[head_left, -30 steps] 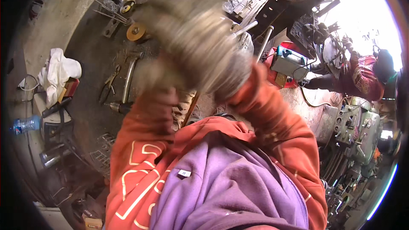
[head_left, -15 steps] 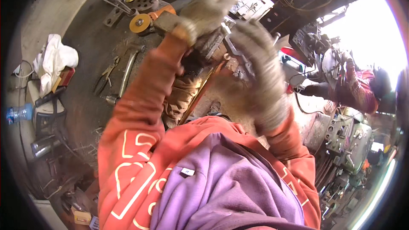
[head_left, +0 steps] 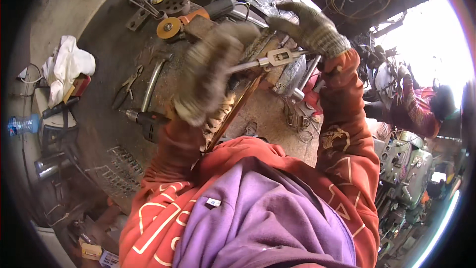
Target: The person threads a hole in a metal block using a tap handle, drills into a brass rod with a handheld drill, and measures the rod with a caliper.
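A metal tap wrench [head_left: 280, 56] with a rectangular middle and a long bar handle lies across the vise area at the bench edge. My left hand [head_left: 210, 72], in a dirty knit work glove, is at the left end of its handle; motion smears the fingers, so their grip cannot be made out. Above the wrench's right end is my gloved right hand [head_left: 315, 27], its fingers stretched out and apart, holding nothing. The wrench's far handle passes close under that wrist. What the wrench sits on is mostly hidden.
An orange angle grinder [head_left: 171, 28] lies beyond my left hand. Pliers [head_left: 128, 87], a hammer [head_left: 154, 82] and a black power drill [head_left: 148, 121] rest on the dark bench. Another person [head_left: 419, 104] is at the far right, near a green machine [head_left: 414, 168].
The tap wrench has turned from a steep slant to nearly sideways. My left hand has come down toward me, and my right hand has swung up and away with its fingers spread.
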